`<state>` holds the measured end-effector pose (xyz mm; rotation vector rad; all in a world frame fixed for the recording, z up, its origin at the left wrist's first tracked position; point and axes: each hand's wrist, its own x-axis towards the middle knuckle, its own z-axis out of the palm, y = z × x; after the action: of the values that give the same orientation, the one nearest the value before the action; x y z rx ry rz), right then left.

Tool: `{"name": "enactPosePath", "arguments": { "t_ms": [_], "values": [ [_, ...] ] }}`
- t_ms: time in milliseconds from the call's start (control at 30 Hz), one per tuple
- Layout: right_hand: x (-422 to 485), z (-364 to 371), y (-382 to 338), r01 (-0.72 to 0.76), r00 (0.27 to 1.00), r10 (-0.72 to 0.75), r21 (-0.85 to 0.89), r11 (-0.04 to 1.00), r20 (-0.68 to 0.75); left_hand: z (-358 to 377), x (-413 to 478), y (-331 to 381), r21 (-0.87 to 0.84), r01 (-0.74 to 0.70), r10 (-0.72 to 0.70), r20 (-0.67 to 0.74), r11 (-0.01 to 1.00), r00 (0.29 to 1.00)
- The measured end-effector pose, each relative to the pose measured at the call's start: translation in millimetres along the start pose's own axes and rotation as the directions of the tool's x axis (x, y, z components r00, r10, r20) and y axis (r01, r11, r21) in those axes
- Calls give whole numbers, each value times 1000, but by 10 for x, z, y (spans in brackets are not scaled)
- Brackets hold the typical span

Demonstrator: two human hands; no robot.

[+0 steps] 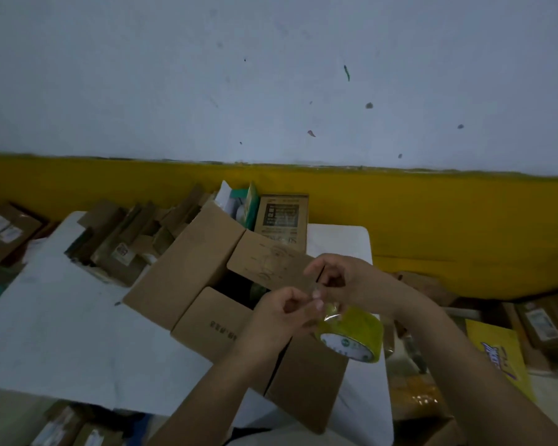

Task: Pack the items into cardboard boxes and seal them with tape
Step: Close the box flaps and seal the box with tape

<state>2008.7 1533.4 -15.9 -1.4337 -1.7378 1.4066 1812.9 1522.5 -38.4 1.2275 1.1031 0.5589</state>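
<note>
Standing over a white table [62, 333], the person works with both hands raised just above an open cardboard box [187, 268]. Its four flaps are folded outward, and the inside is too dark for me to make out what it holds. The left hand [284, 313] and the right hand [339, 278] are close together, fingers curled. The thumb and fingertips of each pinch the tape end [327, 309], a clear, crinkled strip peeled from the roll. The tape roll [351, 333] is yellowish with a white core. It sits just below the right wrist and over the box's right-hand flap, tilted so its open core faces me. I cannot tell whether anything but the strip supports it. Behind the box, at the table's far edge, a brown printed carton [282, 217] stands upright, with a green and white package [244, 204] just beside it on the left. A heap of flattened cardboard pieces [126, 233] lies on the table's far left part. Off the table to the left are taped parcels [4, 233], and to the right a yellow packet [496, 352] lies among more boxes. The wall behind is pale above a yellow band [432, 220].
</note>
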Motion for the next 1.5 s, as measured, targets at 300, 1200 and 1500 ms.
{"name": "enactPosePath", "arguments": {
  "t_ms": [300, 1200, 1500],
  "values": [
    [-117, -13, 32, 14, 995, -15, -5, 1000, -98, -50, 87, 150, 3, 23, -23, 13, 1000, 1000],
    [-517, 139, 724, -252, 927, 139, -303, 919, -348, -78, 389, -356, -181, 219, -252, -190, 959, 949],
    [-441, 167, 773, -293, 936, 178, -390, 873, -304, -44, 475, -562, -112, 257, -277, -247, 960, 928]
  ]
}}
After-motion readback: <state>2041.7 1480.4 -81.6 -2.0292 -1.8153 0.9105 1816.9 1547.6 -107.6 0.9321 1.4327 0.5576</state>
